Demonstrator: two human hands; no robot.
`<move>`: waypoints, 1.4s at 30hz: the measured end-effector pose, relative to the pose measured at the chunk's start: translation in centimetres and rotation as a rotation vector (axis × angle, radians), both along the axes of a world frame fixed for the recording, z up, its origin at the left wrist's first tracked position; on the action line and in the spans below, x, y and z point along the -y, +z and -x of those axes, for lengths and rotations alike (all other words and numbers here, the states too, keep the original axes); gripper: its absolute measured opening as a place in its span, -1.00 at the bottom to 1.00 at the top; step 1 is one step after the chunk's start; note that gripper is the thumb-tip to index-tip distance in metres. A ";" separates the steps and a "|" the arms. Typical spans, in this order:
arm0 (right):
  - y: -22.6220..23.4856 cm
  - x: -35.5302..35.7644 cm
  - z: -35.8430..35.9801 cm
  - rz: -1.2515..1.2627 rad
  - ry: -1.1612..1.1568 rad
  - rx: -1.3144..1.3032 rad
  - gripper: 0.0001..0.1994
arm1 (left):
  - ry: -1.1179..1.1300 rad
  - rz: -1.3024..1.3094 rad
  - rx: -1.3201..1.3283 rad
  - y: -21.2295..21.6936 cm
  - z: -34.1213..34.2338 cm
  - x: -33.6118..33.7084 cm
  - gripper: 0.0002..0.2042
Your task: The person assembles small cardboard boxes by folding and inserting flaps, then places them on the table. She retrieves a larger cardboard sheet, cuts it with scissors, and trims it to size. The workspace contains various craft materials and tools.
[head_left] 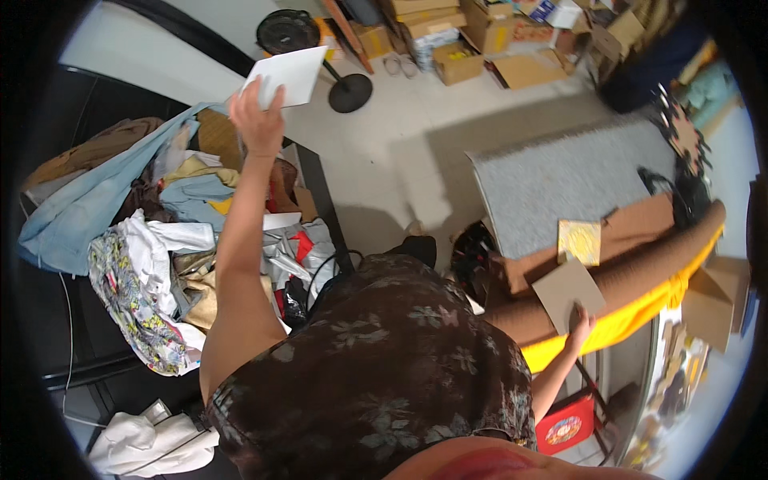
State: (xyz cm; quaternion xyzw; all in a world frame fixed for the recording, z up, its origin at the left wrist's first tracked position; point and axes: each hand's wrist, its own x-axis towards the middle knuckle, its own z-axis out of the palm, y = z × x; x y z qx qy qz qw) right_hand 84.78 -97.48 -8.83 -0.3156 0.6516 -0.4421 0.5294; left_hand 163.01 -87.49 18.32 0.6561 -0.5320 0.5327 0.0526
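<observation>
My left hand (260, 120) reaches out at the upper left. It is closed on a flat white board (300, 74), with the fingers laid over its near side. Below that arm lies a heap of mixed clothes (196, 200) on a black surface. Over on the right, my right hand (582, 324) grips the lower edge of a square grey-brown piece of cardboard (566, 290). Just beyond this cardboard a yellow patterned square (579, 242) rests against brown fabric (640, 220). A long brown roll (640, 260) runs beneath the cardboard.
A grey fabric-topped panel (572, 172) stands ahead on the right. Farther off are a black fan (288, 32) with a round base, several cardboard boxes (458, 62) and a pair of slippers (400, 66). A red stool (566, 426) stands at lower right, below yellow cloth (616, 324).
</observation>
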 end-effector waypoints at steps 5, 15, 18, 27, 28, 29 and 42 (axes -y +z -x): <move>0.4 -0.2 -1.1 -0.044 -0.105 -0.153 -0.74 | 0.067 0.010 -0.009 -0.8 -8.8 3.8 -0.68; 5.3 4.6 -19.8 0.063 -0.815 -0.034 -0.74 | 0.400 -0.080 0.043 1.0 -36.0 7.7 -0.82; 4.2 7.8 -24.8 0.082 -0.749 -0.058 -0.73 | 0.458 -0.058 -0.018 1.4 -41.4 9.1 -0.83; 3.5 17.5 -33.2 -0.061 -0.511 -0.141 -0.72 | 0.400 0.002 -0.232 0.3 -50.7 9.2 -0.72; 1.5 17.2 -31.7 0.126 -0.529 -0.131 -0.68 | 0.449 -0.070 -0.163 1.4 -50.0 12.3 -0.76; 0.2 19.6 -33.1 0.094 -0.517 -0.135 -0.67 | 0.492 -0.057 -0.184 1.3 -50.3 12.3 -0.79; 0.1 42.2 -41.9 0.047 -0.420 -0.141 -0.64 | 0.768 0.080 -0.437 2.7 -53.0 11.4 -0.78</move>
